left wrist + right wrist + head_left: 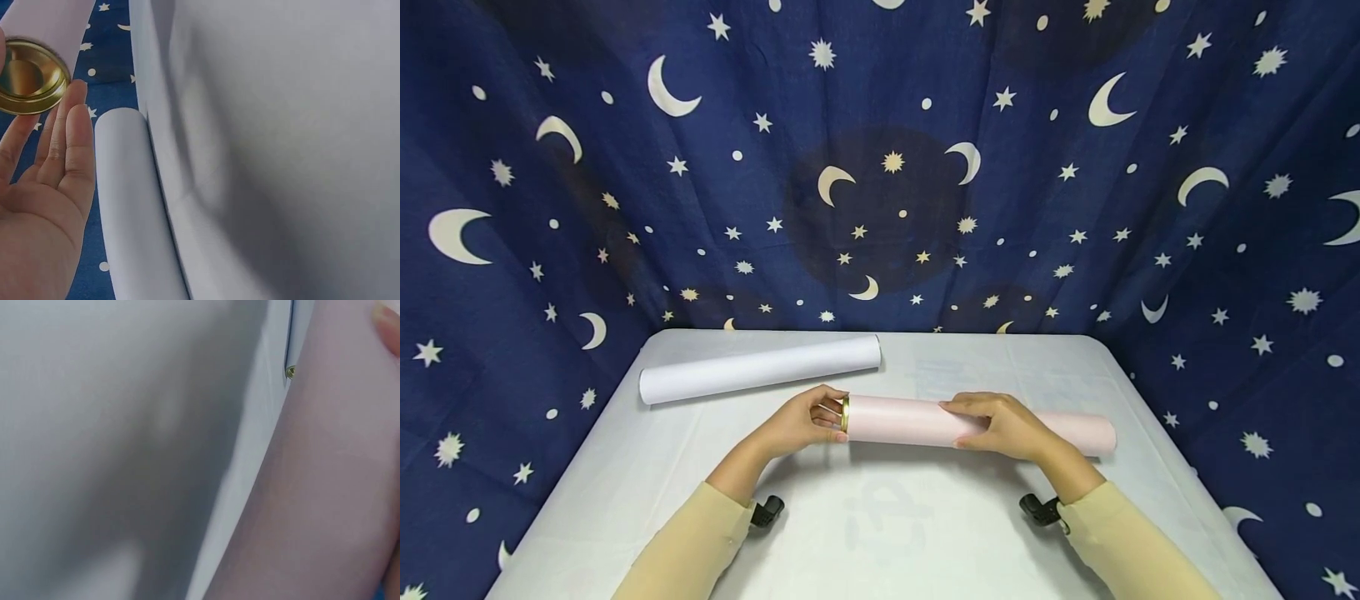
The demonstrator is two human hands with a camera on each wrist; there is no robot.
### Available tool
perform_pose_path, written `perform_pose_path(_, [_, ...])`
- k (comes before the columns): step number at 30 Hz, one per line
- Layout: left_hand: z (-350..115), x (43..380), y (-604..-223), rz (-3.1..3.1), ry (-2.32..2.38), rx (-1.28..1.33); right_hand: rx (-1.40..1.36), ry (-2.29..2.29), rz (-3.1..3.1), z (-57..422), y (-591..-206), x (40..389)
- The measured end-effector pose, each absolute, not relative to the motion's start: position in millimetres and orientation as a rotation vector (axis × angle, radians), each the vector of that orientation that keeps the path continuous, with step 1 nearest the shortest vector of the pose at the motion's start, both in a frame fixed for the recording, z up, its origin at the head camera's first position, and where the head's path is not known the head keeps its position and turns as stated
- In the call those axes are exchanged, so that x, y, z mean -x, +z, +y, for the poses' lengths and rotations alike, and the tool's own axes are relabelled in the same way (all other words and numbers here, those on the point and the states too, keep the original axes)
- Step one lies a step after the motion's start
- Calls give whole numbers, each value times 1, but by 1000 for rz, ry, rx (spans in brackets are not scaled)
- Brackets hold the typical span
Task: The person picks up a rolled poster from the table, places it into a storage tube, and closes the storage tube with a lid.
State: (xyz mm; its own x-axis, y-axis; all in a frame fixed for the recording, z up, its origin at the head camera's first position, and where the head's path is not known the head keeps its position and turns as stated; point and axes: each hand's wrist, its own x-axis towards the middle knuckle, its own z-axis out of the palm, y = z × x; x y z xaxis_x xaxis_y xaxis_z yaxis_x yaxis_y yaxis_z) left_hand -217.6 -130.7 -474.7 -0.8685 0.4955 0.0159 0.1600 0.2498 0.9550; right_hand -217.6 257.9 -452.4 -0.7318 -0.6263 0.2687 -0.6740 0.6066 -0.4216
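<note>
A long pink cardboard tube (895, 421) lies crosswise in front of the person in the head view. Its left end carries a gold metal cap (34, 75), recessed like a shallow dish. The left hand (803, 423) pinches the cap's rim, thumb on the near side and fingertips on the far side, with the palm facing the cap. Around the tube's middle, the right hand (1000, 423) grips from above, thumb toward the person. The right wrist view is mostly filled by the pink tube (325, 462), with a fingertip at the upper right.
Behind the left hand, a white tube (760, 369) lies at a slant on the white-covered table (880, 533). A gold end of it shows in the right wrist view. Dark blue curtains (880, 100) with moons and stars enclose the table at the back and both sides.
</note>
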Motion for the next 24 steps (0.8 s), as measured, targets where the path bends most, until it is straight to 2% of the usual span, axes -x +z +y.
perform_pose_path(13, [-125,216,-479,2279,1702,-554,-1129,826,-2653,258,-459,219])
perform_pose_path(24, [-119,215,-484,2367,1679,-644,-1085,837,-2673,260,-455,217])
